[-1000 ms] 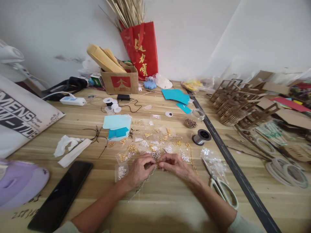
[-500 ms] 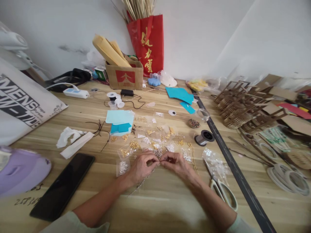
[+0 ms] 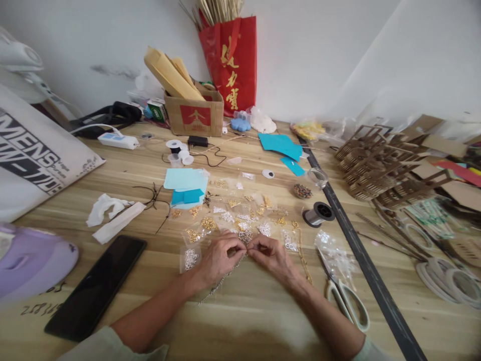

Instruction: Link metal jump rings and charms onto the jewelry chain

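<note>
My left hand (image 3: 218, 258) and my right hand (image 3: 271, 254) meet fingertip to fingertip low over the wooden table (image 3: 240, 321). Both pinch a thin silver chain (image 3: 217, 287), which trails down and left from under my left hand. What sits exactly between the fingertips is too small to make out. Just beyond my hands lie several small clear bags of gold and silver findings (image 3: 240, 220).
White-handled scissors (image 3: 345, 298) lie right of my right wrist. A black phone (image 3: 95, 286) rests at left, a wire spool (image 3: 318, 213) and bead jar (image 3: 302, 191) beyond. A black rail (image 3: 361, 260) runs diagonally, with wooden frames (image 3: 379, 165) right and a cardboard box (image 3: 195, 114) at the back.
The view has shifted slightly. My hands stay together at the same spot on the chain, fingers still pinched.
</note>
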A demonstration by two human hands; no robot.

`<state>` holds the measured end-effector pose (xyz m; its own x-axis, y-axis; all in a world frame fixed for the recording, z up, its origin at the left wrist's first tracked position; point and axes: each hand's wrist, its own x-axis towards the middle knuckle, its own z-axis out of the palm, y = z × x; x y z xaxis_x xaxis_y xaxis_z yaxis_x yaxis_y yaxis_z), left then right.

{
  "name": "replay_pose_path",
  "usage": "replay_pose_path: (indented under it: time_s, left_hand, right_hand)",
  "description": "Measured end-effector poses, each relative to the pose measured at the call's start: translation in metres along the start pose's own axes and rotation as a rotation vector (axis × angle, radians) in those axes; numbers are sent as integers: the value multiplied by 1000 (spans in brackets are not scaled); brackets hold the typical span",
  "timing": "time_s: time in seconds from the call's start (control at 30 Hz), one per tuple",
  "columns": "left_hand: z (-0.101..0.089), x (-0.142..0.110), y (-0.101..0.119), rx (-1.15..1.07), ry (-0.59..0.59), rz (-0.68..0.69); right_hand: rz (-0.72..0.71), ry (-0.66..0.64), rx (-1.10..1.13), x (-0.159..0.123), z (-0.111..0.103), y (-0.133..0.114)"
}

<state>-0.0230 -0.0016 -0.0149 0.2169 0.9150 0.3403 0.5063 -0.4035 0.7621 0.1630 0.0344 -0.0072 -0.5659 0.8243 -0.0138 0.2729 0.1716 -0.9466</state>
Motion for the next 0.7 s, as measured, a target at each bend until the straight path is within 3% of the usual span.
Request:
replay_pose_path:
  time_s: [0.47, 0.7]
  left_hand:
    - [0, 0, -3, 49, 13, 9]
    - [-1, -1, -5, 130, 21, 40]
  right_hand:
    - [-73, 20, -141, -3, 2, -3]
    - [-191, 20, -328, -4, -1, 5]
